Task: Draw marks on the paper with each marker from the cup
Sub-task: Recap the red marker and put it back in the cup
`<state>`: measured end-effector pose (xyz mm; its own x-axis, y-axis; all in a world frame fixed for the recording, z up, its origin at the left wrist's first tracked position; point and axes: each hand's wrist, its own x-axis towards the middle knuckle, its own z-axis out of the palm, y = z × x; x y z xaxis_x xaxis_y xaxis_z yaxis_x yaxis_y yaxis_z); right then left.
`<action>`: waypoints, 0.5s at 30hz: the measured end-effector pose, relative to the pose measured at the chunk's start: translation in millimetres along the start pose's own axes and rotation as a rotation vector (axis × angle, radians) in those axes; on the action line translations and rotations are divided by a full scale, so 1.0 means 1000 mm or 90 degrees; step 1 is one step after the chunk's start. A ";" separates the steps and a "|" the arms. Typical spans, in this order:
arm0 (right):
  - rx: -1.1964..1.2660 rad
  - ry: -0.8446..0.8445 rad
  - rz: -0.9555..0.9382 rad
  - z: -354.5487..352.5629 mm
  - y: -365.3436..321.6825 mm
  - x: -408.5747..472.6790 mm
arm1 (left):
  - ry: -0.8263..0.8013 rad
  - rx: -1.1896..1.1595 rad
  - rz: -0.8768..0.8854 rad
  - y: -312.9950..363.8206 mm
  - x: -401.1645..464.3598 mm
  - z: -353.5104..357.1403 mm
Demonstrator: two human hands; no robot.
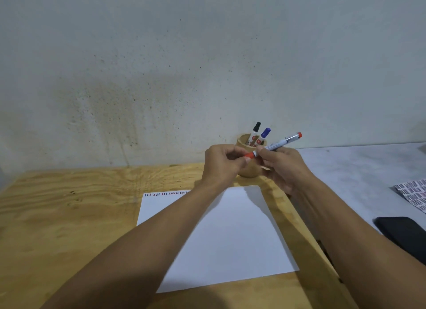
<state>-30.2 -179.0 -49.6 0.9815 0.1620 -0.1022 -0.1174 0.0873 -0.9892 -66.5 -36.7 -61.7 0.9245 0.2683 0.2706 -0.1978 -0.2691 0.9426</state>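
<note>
Both hands are raised above the far edge of the white paper (230, 235). My right hand (280, 164) grips the white barrel of a red marker (280, 143), whose red end points up and right. My left hand (222, 164) pinches the marker's red cap (249, 155) at the other end. Right behind the hands stands a wooden cup (241, 141) holding a black-capped marker (256, 130) and a blue-capped marker (264, 134). A row of short coloured marks (164, 194) runs along the paper's far edge.
The paper lies on a plywood tabletop (69, 216). To the right is a grey surface (357, 168) with a black flat object (405, 235) and a patterned sheet (412, 193) at the right edge. A stained wall (161, 78) rises just behind the cup.
</note>
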 end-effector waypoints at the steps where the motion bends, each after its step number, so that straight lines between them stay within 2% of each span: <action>1: -0.004 -0.004 -0.004 -0.002 -0.005 0.002 | -0.005 -0.011 0.002 0.003 0.003 0.003; 4: -0.050 0.021 -0.024 -0.008 -0.029 0.008 | -0.014 0.009 -0.018 0.010 0.014 0.007; 7: -0.205 0.064 -0.031 -0.018 -0.057 0.016 | -0.009 0.123 -0.016 0.005 0.026 -0.002; 11: -0.601 0.098 -0.151 -0.030 -0.085 0.034 | -0.102 0.333 0.109 -0.001 0.033 -0.010; 15: -0.743 0.106 -0.223 -0.027 -0.098 0.047 | -0.180 0.453 0.194 -0.010 0.042 -0.007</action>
<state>31.2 -206.1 39.9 0.9502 0.1723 0.2595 0.2781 -0.8444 -0.4579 -27.5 -16.7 -58.2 0.9298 -0.1288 0.3447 -0.2870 -0.8401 0.4603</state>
